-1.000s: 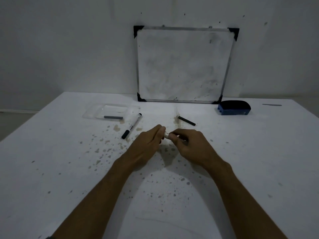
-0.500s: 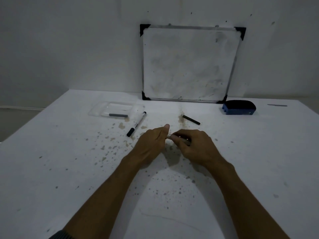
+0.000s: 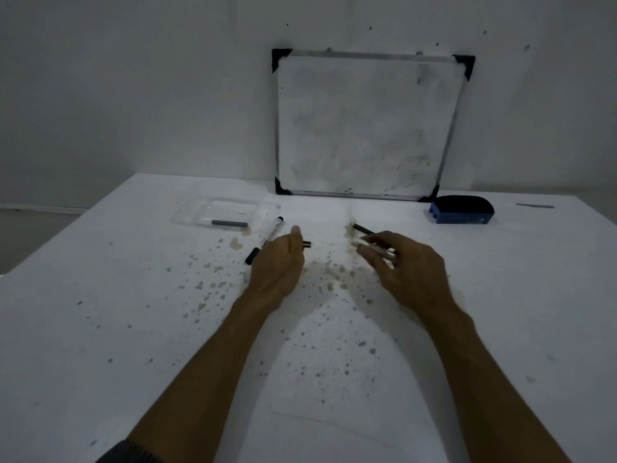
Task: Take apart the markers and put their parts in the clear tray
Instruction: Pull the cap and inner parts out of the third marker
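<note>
- Clear tray [image 3: 187,213] sits at the far left of the tabletop [image 3: 100,329], thin-walled and likely light enough to skid if nudged; one dark grey part [image 3: 229,224] already lies inside it along the near wall
- Whole marker [image 3: 265,239] lies just right of the tray, capped in black at both ends, white barrel between; I judge it light, stiff and smooth, best pinched at an end piece with the barrel braced in the other hand
- Left hand [image 3: 278,262] hovers over the tabletop, its fingers [image 3: 295,233] curled closed around a small dark piece [image 3: 306,243], only its tip showing; small and easily dropped, so a firm pinch suits it
- Right hand [image 3: 410,269] holds the pale marker barrel [image 3: 372,247] well apart from the left; the fingers are loosely curled about it, the open end pointing left; hollow plastic, probably slippery, better gripped mid-length
- A loose black stick [image 3: 364,229] lies on the tabletop just beyond the right hand; thin, rigid, apt to roll
</note>
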Available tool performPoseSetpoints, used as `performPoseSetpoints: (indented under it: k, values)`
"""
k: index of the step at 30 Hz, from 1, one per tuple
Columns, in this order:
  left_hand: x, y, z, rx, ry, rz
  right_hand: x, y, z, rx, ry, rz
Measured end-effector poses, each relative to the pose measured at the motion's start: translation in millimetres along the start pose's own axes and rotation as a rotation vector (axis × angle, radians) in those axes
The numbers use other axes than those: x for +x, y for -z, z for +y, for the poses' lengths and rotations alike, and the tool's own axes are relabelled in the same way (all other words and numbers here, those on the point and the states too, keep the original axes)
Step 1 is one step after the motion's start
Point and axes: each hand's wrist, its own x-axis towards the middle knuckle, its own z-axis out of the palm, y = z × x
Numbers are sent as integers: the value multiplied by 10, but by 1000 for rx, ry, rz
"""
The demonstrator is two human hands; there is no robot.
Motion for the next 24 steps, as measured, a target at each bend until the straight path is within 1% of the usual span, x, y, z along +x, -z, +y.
performPoseSetpoints:
  k: [1,2,4,6,8,11,13,16,19,24]
  values:
    - [-4,50,-42,-93,3,-12,-6,52,58,27,-36,12]
    - [-24,87,-61,-106,-30,-61,-17,70,84,47,-54,7]
    - [-73,68,-61,90,-176,-157,-34,2,29,60,-43,-37]
    - [-46,-33,-69,261,-291,-128,-40,-115,-69,76,-11,-67]
    - [30,-101,-122,347,-343,-70,-25,-187,-105,90,0,-70]
    - [80,-127,-229,422,-345,-108,-11,-212,-72,118,-48,-89]
    - [74,-114,-256,414,-335,-110,-19,-217,-55,149,-68,-117]
    - [71,-107,-240,382,-328,-100,-26,-219,-43,169,-74,-114]
    - [9,-96,-164,348,-365,-80,-44,-215,-67,170,-65,-109]
    - [-157,-86,100,87,-352,-107,-57,-219,-155,190,-14,-141]
